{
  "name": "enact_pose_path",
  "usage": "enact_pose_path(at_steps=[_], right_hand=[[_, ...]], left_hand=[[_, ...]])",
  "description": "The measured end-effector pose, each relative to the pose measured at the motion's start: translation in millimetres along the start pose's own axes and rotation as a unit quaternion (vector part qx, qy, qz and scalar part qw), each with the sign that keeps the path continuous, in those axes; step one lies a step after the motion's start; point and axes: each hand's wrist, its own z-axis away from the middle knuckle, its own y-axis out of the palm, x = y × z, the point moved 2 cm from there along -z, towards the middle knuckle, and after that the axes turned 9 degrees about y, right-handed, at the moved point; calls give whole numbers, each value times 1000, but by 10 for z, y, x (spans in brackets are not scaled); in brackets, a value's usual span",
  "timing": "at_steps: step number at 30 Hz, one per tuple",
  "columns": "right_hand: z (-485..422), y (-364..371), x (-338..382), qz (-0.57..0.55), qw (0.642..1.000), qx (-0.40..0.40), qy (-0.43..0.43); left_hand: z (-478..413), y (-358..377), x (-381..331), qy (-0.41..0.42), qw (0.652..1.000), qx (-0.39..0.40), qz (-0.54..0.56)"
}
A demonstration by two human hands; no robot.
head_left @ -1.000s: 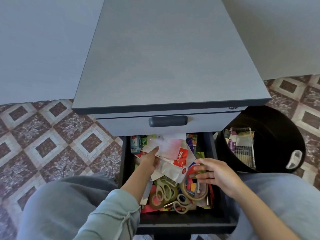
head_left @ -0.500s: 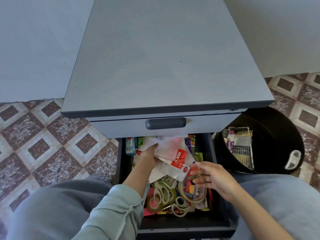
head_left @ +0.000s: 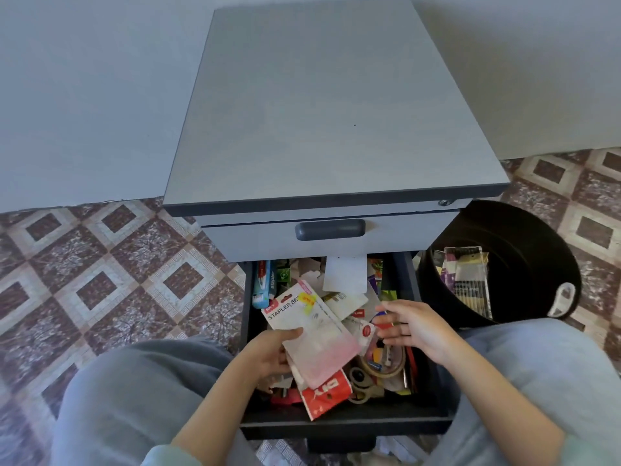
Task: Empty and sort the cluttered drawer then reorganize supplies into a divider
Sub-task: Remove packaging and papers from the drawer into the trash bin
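Observation:
The open dark drawer [head_left: 342,423] of a grey cabinet [head_left: 329,109] is full of mixed stationery. My left hand [head_left: 268,351] grips a stapler-set blister pack [head_left: 312,331] together with a red-and-white packet [head_left: 324,393], lifted above the clutter. My right hand [head_left: 413,326] hovers over the drawer's right side with fingers spread and loosely bent, holding nothing. Beneath it lie tape rolls [head_left: 386,364], scissors [head_left: 364,385] and coloured bits. A blue stapler package [head_left: 265,284] lies at the back left, and white paper [head_left: 346,275] at the back.
A black bin [head_left: 524,243] stands right of the cabinet, holding packaging and a pack of pens [head_left: 467,280]. The closed upper drawer has a dark handle [head_left: 330,229]. Patterned floor tiles [head_left: 100,270] surround the cabinet. My knees flank the drawer.
My left hand has pulled the packets from the back of the drawer toward me and lifted them. My right hand has let go of the tape-roll area and opened.

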Motion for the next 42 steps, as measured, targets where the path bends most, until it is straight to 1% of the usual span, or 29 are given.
enact_pose_path(at_steps=[5,11,13,16,18,21,23,28,30,32,34,37,39,42], right_hand=[[2,-23,-59,7,1000,-17,-2],[41,-21,-101,34,999,-28,-9],[51,12,-87,48,999,-14,-7],[77,197,-101,52,998,42,11],[73,374,-128,39,998,50,0],[26,571,-149,-18,999,-3,-29],[5,641,-134,-37,998,-29,-36],[-24,714,-82,24,998,-49,-36],[-39,719,-69,43,997,-46,-36],[-66,717,-41,38,998,-32,-30],[-104,698,16,20,999,-22,-25],[-195,618,127,10,997,-71,-31],[-282,567,170,38,992,-114,-48],[-368,541,186,158,969,-171,-79]], left_hand=[[246,-124,-20,55,997,18,-60],[375,-355,-39,99,994,23,-45],[390,-351,-33,111,993,24,-20],[426,-257,-31,144,989,36,15],[440,-194,-44,158,986,54,19],[455,-150,-61,156,985,79,-1],[448,-149,-59,151,985,85,-16],[440,-121,-32,144,982,70,-97],[420,-132,-23,134,982,69,-111],[393,-162,-50,137,984,70,-95],[354,-229,-115,155,986,57,-37],[356,-382,-221,176,983,21,37],[364,-504,-217,175,983,4,48],[397,-662,-135,161,986,-13,33]])
